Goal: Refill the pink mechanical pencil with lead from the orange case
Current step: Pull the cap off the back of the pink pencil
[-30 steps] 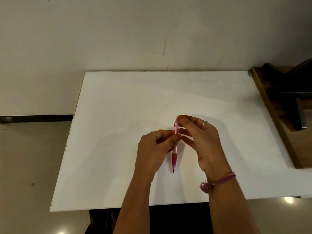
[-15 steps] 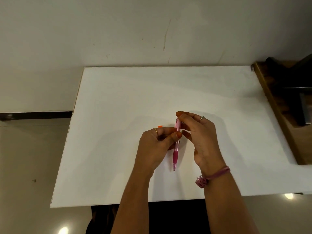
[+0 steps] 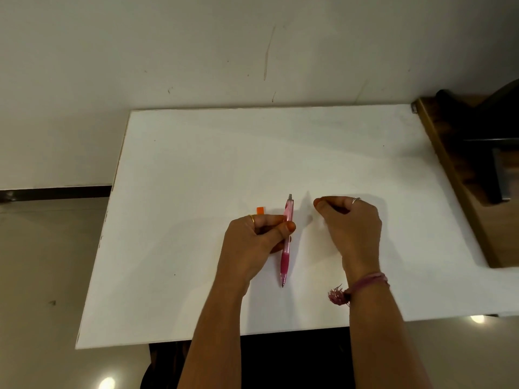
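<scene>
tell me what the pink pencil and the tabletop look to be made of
Pink pencil: likely translucent plastic barrel, with a darker, opaque pink grip near the tip, possibly rubber; the grey top end may be metal. Tabletop: smooth matte white board, perhaps laminate; a thin pale edge shows.

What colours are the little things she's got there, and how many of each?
Pink: 2 (the pink mechanical pencil gripped by the left hand; a wrist band on the right wrist)
Orange: 1 (the orange case, only its end showing behind the left hand)
Metal rings: 2 (gold ring; silver ring)
Total: 5
</scene>
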A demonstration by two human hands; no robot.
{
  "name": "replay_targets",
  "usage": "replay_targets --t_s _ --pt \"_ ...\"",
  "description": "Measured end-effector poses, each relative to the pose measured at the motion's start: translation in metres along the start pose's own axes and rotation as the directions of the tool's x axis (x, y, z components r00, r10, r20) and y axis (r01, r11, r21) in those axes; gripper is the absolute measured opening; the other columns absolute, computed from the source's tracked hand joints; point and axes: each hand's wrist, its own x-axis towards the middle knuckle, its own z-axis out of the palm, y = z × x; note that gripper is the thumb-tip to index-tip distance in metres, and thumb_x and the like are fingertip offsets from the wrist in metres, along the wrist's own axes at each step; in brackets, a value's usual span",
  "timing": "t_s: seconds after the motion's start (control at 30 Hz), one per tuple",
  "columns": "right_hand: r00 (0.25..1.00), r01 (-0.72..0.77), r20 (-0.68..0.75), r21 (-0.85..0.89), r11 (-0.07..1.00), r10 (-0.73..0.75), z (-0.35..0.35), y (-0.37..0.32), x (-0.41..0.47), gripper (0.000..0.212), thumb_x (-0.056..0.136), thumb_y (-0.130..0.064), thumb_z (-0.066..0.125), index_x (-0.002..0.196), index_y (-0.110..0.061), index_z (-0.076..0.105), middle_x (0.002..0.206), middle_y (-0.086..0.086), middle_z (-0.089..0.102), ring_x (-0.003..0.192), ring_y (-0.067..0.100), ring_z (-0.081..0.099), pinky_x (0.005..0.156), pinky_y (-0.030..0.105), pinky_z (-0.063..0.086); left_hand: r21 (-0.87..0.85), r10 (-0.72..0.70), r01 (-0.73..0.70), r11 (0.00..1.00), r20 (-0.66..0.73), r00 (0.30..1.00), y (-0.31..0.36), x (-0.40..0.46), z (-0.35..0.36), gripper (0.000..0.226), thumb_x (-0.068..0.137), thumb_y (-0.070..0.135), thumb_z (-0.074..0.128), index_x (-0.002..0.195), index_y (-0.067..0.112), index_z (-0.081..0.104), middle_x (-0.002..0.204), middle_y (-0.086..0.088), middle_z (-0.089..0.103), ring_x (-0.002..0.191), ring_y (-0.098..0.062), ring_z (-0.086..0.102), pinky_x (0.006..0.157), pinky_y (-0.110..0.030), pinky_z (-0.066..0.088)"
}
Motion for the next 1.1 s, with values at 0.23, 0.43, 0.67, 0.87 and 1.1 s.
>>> replay_targets --t_s 0.23,0.43,0.67,0.87,1.1 --pt "0.989 0.112 -0.081 -0.163 0.980 -0.127 0.006 0.009 0.002 0.010 0.082 -0.027 0.069 0.088 -0.020 0.072 0.081 -0.008 0.066 0.075 0.009 0.061 0.068 0.018 0.042 -0.026 -0.011 0.010 1.000 -0.016 1.000 0.001 0.000 0.001 0.008 0.073 0.024 0.078 0.080 0.026 0.076 0.074 0.002 0.076 0.073 -0.016 0.072 0.071 -0.023 0.058" --pt "0.993 0.099 -0.051 -0.124 0.987 -0.106 0.004 0.008 0.004 0.016 0.081 -0.030 0.071 0.093 -0.019 0.071 0.085 -0.006 0.067 0.080 0.011 0.062 0.069 0.019 0.042 -0.018 -0.019 0.018 1.000 -0.021 1.000 0.000 -0.001 0.001 0.009 0.072 0.024 0.078 0.081 0.026 0.075 0.074 0.003 0.076 0.072 -0.015 0.072 0.072 -0.023 0.058" --pt "0.997 0.061 -0.062 0.112 0.992 -0.054 -0.004 -0.004 0.004 0.013 0.084 -0.029 0.066 0.073 -0.035 0.066 0.063 -0.029 0.066 0.079 -0.003 0.063 0.076 0.021 0.046 -0.060 -0.017 0.016 0.998 -0.018 1.000 0.000 -0.001 0.002 0.011 0.071 0.020 0.079 0.082 0.021 0.076 0.073 0.001 0.076 0.071 -0.015 0.072 0.065 -0.019 0.056" --pt "0.954 -0.096 0.298 0.258 0.961 0.015 -0.002 -0.021 -0.005 0.022 0.078 -0.043 0.072 0.084 -0.021 0.075 0.068 -0.013 0.069 0.053 -0.001 0.057 0.047 0.015 0.042 0.021 0.017 -0.017 1.000 -0.014 1.000 0.000 0.001 0.005 0.012 0.071 0.029 0.077 0.083 0.026 0.076 0.070 0.010 0.075 0.070 -0.012 0.071 0.066 -0.016 0.055" --pt "0.906 -0.164 0.422 0.244 0.956 0.048 -0.003 -0.022 -0.007 0.012 0.079 -0.029 0.070 0.083 -0.020 0.076 0.068 -0.013 0.068 0.063 0.007 0.056 0.055 0.024 0.041 0.040 0.036 -0.036 0.999 -0.006 0.999 0.000 0.001 0.003 0.007 0.072 0.027 0.076 0.078 0.031 0.073 0.064 0.017 0.072 0.066 -0.007 0.070 0.058 -0.009 0.049"
